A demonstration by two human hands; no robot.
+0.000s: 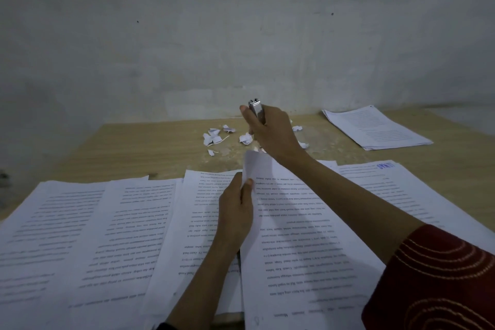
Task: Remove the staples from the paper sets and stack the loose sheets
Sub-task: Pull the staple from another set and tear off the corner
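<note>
Left hand (235, 211): pinched the lifted corner of the paper set (302, 249), nearest.
Right hand (270, 134): gripped the metal tool (255, 108), just beyond that corner at 12 o'clock.
Loose stack (375, 128): lay farthest, at 2 o'clock on the bench (134, 142).

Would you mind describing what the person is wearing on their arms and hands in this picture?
The left hand and right hand are bare, with no gloves, rings or watch visible. The right arm wears a dark red sleeve stitched with pale curved lines, leaving the forearm uncovered. The left forearm is uncovered too.
</note>
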